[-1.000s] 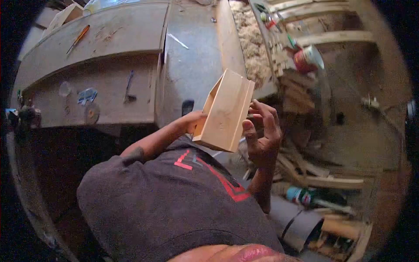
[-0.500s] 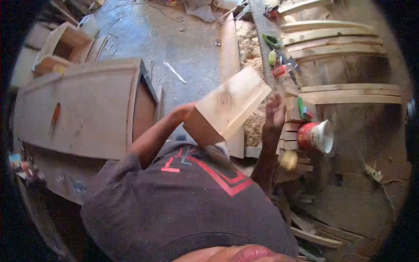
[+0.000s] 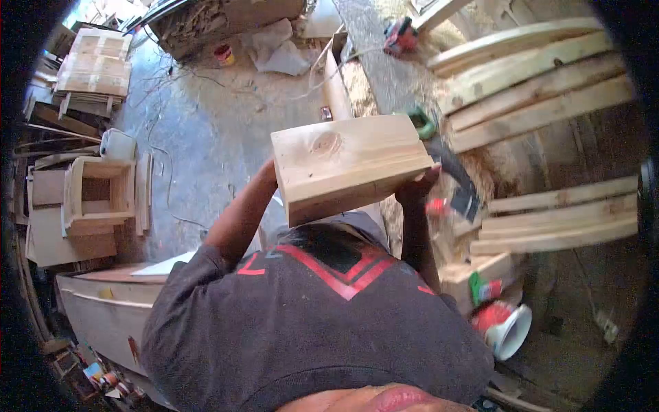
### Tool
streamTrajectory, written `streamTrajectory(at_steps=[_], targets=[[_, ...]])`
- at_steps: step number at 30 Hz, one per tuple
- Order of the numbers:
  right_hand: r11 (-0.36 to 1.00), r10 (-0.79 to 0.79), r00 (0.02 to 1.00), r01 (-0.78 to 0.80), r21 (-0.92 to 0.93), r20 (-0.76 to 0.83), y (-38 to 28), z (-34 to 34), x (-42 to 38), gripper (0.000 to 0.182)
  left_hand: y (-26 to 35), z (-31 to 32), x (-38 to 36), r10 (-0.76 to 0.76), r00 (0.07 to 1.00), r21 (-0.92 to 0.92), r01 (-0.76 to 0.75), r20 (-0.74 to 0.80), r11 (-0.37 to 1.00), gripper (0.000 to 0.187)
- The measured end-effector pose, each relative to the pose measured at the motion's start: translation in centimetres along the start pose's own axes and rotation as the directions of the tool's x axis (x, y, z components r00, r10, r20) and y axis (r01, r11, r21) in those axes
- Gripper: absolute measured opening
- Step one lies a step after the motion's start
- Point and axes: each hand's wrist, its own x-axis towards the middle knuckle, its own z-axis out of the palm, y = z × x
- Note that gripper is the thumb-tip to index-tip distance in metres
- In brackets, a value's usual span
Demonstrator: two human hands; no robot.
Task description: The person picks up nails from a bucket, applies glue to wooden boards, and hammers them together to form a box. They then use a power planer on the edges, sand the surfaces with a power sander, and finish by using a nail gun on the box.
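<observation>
A pale box-like piece of wood (image 3: pixel 357 147) with a large knot on its upper face is held up in front of my chest, tilted slightly. My left hand (image 3: pixel 270 173) grips its left end, with the fingers hidden behind the wood. At the lower right corner, my right hand (image 3: pixel 420 185) is closed on the edge, thumb side showing. The underside of the wooden box lies in shadow.
Curved wooden pieces (image 3: pixel 528 75) lie on the right, with a green tape roll (image 3: pixel 422 125) and a red power tool (image 3: pixel 400 36) nearby. A white-and-red bucket (image 3: pixel 511 333) lies tipped at lower right. A wooden frame box (image 3: pixel 103 189) stands left.
My right hand was apart from the wooden box and is now on its right end. The box has turned to lie more level across my body, and my view has swung.
</observation>
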Motion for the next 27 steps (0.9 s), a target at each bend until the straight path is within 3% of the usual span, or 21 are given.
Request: streamTrajectory(at_steps=[3,5,7,8,10,13,15,16,18,19,21,23,24,27], targets=[[0.854,-0.065,0.990,0.122,-0.506,0.129,2.2,2.2,8.9,0.073,9.1,-3.6,3.9,0.026,0.996,0.076,-0.032,0.082,0.997,0.069],[0.784,-0.053,0.977,0.170,-0.598,0.209,3.3,2.9,14.6,0.069,14.0,-5.5,6.6,0.041,0.989,0.129,-0.060,0.145,0.990,0.071],[0.803,0.007,0.966,0.148,-0.578,0.257,4.1,2.8,20.0,0.065,17.9,-7.3,9.7,0.036,0.984,0.175,-0.067,0.176,0.982,0.072],[0.823,0.042,0.960,0.124,-0.554,0.277,4.3,2.8,23.0,0.063,19.8,-8.0,11.5,0.003,0.993,0.182,-0.024,0.119,0.983,0.073],[0.752,0.082,0.975,0.075,-0.655,0.206,2.2,6.8,28.3,0.060,23.4,-9.6,15.4,-0.105,0.994,0.162,0.109,-0.031,0.981,0.066],[0.629,0.084,0.989,0.039,-0.777,0.118,0.6,11.8,39.4,0.055,28.1,-13.3,22.6,0.005,0.996,0.147,0.008,-0.088,0.989,0.063],[0.430,-0.138,0.990,0.068,-0.900,0.009,2.8,9.9,45.8,0.059,31.2,-15.9,28.2,0.060,0.990,0.171,-0.038,-0.125,0.985,0.055],[0.352,-0.151,0.978,-0.086,-0.932,-0.147,3.5,9.1,48.7,0.065,32.1,-18.1,31.3,0.072,0.988,0.191,-0.045,-0.136,0.981,0.053],[0.236,-0.228,0.940,-0.198,-0.952,-0.252,7.4,2.3,55.4,0.069,33.7,-23.3,37.9,0.072,0.988,0.239,-0.039,-0.134,0.970,0.047],[0.173,-0.250,0.918,-0.269,-0.947,-0.307,8.9,0.0,57.5,0.071,35.3,-22.9,40.9,0.098,0.990,0.214,-0.074,-0.102,0.974,0.047],[0.061,-0.217,0.899,-0.377,-0.924,-0.381,8.9,1.4,61.6,0.066,35.2,-26.8,47.9,0.165,0.983,0.277,-0.138,-0.076,0.951,0.056],[-0.070,-0.137,0.817,-0.572,-0.817,-0.560,9.0,3.4,64.1,0.062,34.7,-30.2,52.9,0.142,0.984,0.179,-0.121,-0.109,0.976,0.055],[-0.011,-0.243,0.811,-0.552,-0.834,-0.533,10.9,1.6,65.3,0.055,35.4,-31.3,54.8,0.133,0.984,0.132,-0.116,-0.121,0.984,0.054],[0.273,-0.201,0.757,-0.567,-0.777,-0.622,11.5,0.7,66.6,0.054,37.7,-33.6,58.0,0.045,0.990,0.067,-0.037,-0.130,0.997,0.050]])
